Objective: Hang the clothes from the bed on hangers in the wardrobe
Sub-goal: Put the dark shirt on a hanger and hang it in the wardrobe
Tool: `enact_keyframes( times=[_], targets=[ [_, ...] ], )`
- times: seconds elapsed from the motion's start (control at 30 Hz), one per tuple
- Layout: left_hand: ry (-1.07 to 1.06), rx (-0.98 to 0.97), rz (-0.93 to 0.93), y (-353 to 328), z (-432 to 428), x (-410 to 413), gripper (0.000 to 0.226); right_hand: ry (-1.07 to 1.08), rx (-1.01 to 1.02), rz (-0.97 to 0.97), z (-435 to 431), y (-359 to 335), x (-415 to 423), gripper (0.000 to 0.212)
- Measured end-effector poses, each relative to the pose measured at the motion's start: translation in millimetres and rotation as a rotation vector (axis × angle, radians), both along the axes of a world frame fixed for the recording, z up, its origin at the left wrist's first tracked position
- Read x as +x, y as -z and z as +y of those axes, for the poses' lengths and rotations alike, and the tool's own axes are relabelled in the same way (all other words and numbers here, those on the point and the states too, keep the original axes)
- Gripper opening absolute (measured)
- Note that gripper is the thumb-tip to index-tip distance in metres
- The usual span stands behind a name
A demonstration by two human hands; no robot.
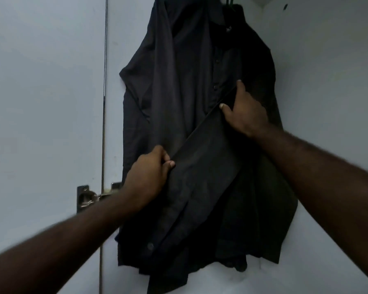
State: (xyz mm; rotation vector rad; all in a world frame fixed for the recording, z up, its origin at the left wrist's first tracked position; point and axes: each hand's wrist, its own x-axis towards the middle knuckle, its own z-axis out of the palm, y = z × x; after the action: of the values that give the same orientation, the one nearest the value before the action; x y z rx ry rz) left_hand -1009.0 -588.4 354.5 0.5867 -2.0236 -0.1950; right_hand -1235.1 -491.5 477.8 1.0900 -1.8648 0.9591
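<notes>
Straightening the black button-up shirt (pixel 179 92).
My left grip (pixel 149 172) and right grip (pixel 246 115) pinch its front edge taut, probably to flatten it.

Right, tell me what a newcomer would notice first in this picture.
The dark shirt hanging in the centre against the pale panels dominates the view. Both hands hold its stretched front edge: the left hand pinches it lower down, and the right hand grips it higher, near the buttons. A metal latch sits to the left of the shirt, low down.
</notes>
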Motion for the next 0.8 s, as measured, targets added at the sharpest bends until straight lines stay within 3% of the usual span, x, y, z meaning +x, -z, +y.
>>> enact_keyframes(
  times=[0.13, 0.23, 0.3, 0.47, 0.6, 0.8],
  targets=[
    [-0.301, -0.547, -0.159, 28, -28, -8, 0.032, -0.043, 0.082, -0.038, -42, 56, -6, 0.081],
    [-0.388, -0.883, -0.223, 41, -50, -16, 0.037, -0.052, 0.118, -0.031, -68, 88, -11, 0.081],
    [-0.366, -0.998, -0.291, 47, -58, -24, 0.043, -0.078, 0.124, -0.046, -82, 105, -13, 0.081],
    [-0.322, -0.992, -0.526, 59, -75, -35, 0.056, -0.113, 0.058, -0.019, -101, 144, -21, 0.081],
    [-0.374, -0.876, -0.508, 65, -83, -47, 0.073, -0.084, 0.037, -0.028, -101, 155, -39, 0.085],
    [-0.368, -0.919, -0.485, 72, -90, -59, 0.087, -0.089, -0.226, -0.118, -105, 61, -48, 0.081]
  ],
)
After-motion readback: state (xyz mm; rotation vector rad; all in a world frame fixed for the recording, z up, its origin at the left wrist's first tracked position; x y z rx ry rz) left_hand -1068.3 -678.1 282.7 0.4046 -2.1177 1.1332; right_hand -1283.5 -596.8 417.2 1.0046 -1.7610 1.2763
